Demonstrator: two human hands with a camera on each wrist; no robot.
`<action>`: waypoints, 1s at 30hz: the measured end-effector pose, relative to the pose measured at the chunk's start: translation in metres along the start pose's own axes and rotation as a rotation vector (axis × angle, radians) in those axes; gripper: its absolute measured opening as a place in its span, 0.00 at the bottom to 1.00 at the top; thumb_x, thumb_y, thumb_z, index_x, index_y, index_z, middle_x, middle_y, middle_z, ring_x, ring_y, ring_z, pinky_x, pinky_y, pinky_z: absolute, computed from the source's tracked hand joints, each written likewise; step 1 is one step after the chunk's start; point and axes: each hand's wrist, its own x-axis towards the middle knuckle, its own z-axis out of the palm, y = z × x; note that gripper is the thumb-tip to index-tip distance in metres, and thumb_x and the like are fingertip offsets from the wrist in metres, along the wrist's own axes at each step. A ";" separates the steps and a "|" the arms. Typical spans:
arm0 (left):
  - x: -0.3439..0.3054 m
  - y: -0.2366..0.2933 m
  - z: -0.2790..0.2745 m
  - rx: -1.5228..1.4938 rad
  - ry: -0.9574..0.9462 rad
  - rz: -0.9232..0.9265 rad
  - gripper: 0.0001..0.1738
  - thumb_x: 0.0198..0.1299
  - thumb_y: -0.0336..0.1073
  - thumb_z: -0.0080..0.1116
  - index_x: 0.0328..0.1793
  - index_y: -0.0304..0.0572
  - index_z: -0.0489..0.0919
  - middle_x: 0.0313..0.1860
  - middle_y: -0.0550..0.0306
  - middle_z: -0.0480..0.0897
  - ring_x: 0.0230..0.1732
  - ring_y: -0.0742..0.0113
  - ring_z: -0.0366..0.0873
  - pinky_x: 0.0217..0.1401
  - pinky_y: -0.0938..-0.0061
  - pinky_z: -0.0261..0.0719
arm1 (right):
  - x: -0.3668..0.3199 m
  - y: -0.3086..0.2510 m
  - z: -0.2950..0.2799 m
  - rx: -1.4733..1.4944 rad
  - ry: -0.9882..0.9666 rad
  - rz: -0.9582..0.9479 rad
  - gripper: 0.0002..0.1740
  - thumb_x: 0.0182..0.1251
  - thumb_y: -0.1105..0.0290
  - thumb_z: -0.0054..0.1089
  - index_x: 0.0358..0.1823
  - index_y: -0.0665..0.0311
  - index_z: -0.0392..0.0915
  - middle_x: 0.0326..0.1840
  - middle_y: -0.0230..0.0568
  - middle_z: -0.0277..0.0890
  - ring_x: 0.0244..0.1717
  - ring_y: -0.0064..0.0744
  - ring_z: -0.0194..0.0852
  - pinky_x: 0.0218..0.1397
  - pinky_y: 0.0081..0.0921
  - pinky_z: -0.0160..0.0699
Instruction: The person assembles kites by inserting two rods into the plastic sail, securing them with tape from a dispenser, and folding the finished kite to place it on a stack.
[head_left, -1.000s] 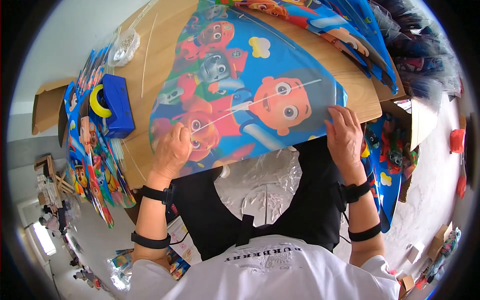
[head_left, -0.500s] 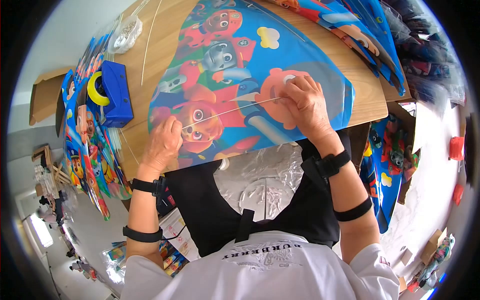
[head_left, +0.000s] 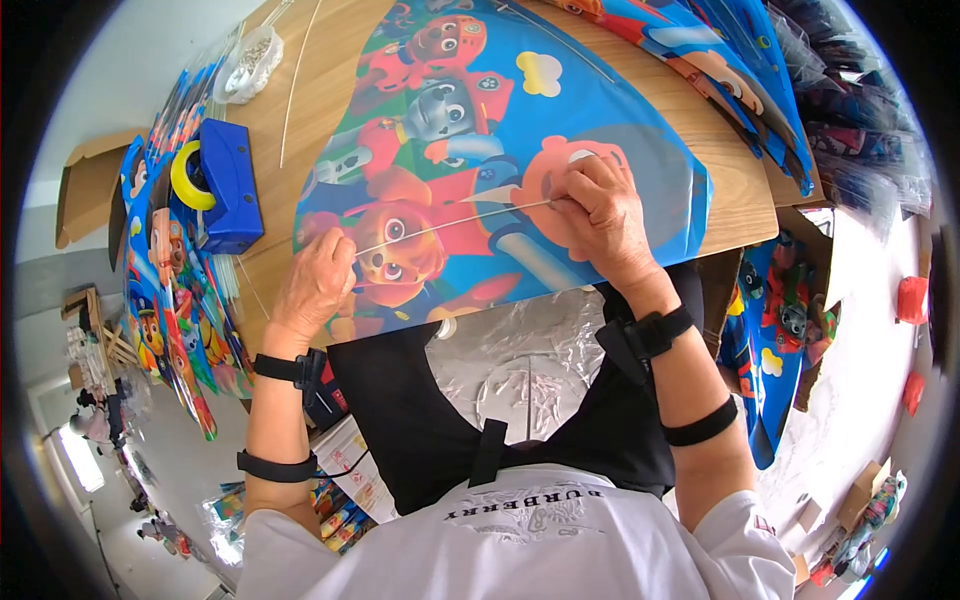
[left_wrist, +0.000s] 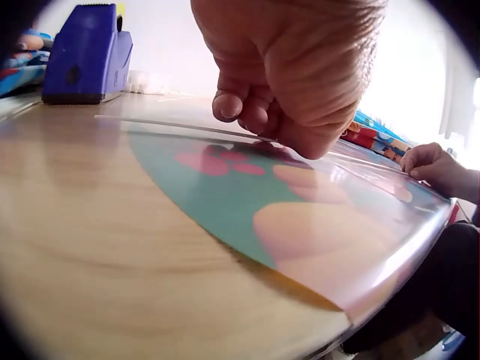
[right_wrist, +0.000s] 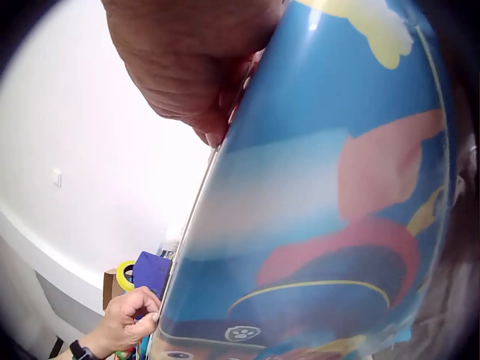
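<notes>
A blue kite sheet (head_left: 600, 115) printed with cartoon dogs and a boy's face lies spread on the wooden table. A thin white rod (head_left: 450, 222) runs slantwise across it, between both hands. My left hand (head_left: 315, 278) has curled fingers on the rod near the sheet's left edge; in the left wrist view the rod's tip (left_wrist: 112, 118) sticks out past the fingers. Over the boy's face, my right hand (head_left: 603, 212) pinches the rod's other end, hiding it. The right wrist view shows that hand (right_wrist: 199, 60) close against the sheet.
A blue tape dispenser (head_left: 232, 190) with yellow tape stands at the table's left, below a white bowl (head_left: 248, 65) of small pieces. Another thin rod (head_left: 298, 90) lies nearby. More printed kites (head_left: 700, 60) cover the far right corner, and others (head_left: 165, 300) hang at the left.
My right hand has left the sheet's right corner, moved left and taken hold of the rod's end. The left hand has shifted slightly left along with the rod.
</notes>
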 end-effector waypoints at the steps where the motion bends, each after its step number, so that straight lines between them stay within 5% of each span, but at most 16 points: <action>1: 0.001 0.002 0.000 0.012 -0.009 -0.007 0.11 0.42 0.21 0.53 0.33 0.37 0.66 0.31 0.49 0.68 0.35 0.50 0.73 0.35 0.60 0.74 | 0.000 -0.001 0.001 -0.001 0.002 0.002 0.04 0.49 0.72 0.59 0.28 0.58 0.75 0.33 0.36 0.70 0.41 0.42 0.69 0.49 0.37 0.66; 18: 0.069 0.054 0.008 -0.062 -0.026 0.089 0.10 0.42 0.23 0.54 0.31 0.36 0.66 0.31 0.47 0.69 0.34 0.47 0.73 0.34 0.60 0.75 | -0.003 -0.007 -0.005 0.006 0.091 0.075 0.04 0.46 0.69 0.62 0.25 0.56 0.76 0.31 0.32 0.69 0.41 0.36 0.69 0.48 0.35 0.64; 26: 0.077 0.061 0.008 -0.155 0.017 0.095 0.06 0.44 0.24 0.49 0.28 0.35 0.64 0.27 0.43 0.67 0.29 0.41 0.68 0.32 0.54 0.68 | -0.005 -0.002 -0.002 -0.037 0.087 0.081 0.06 0.45 0.67 0.63 0.25 0.55 0.77 0.30 0.34 0.68 0.41 0.37 0.70 0.55 0.35 0.64; 30: 0.080 0.064 0.007 -0.147 0.016 0.099 0.06 0.44 0.24 0.49 0.28 0.35 0.64 0.27 0.43 0.67 0.29 0.41 0.68 0.31 0.54 0.68 | -0.004 -0.005 -0.007 0.003 0.055 0.120 0.04 0.50 0.72 0.60 0.28 0.56 0.76 0.33 0.33 0.68 0.42 0.38 0.69 0.55 0.36 0.65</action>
